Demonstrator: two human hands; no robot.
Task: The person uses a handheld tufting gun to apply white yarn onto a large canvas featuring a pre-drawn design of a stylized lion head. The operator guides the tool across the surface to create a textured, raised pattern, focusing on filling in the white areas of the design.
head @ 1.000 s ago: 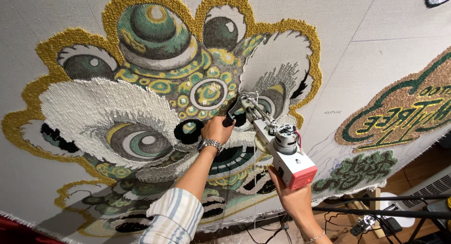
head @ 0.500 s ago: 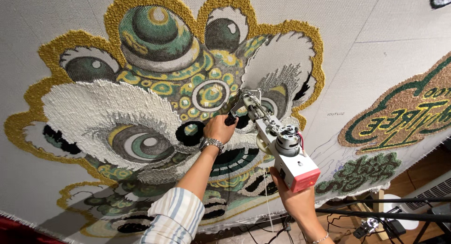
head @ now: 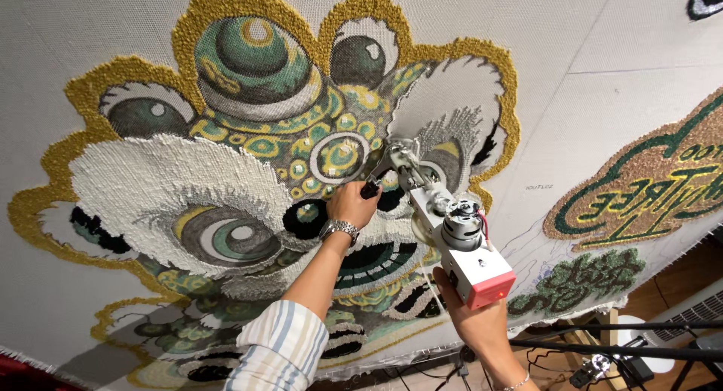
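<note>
- Left hand (head: 352, 204) clenched on the tufting gun's (head: 444, 233) front black grip, steadying the tip against the cloth (head: 602, 97).
- Right hand (head: 473, 316) grasping the gun's rear, bearing its weight.

Backdrop I see: pale woven cloth (head: 602, 74) stretched across nearly everything, up and left of the fingers. Below-right of the fingers: wooden floor (head: 681, 282), a white slatted vent (head: 697, 312), dark stand bars (head: 602, 349), tangled cables (head: 557, 361). Red strip (head: 22, 372) at far lower left. Lighting even, soft shadows.
</note>
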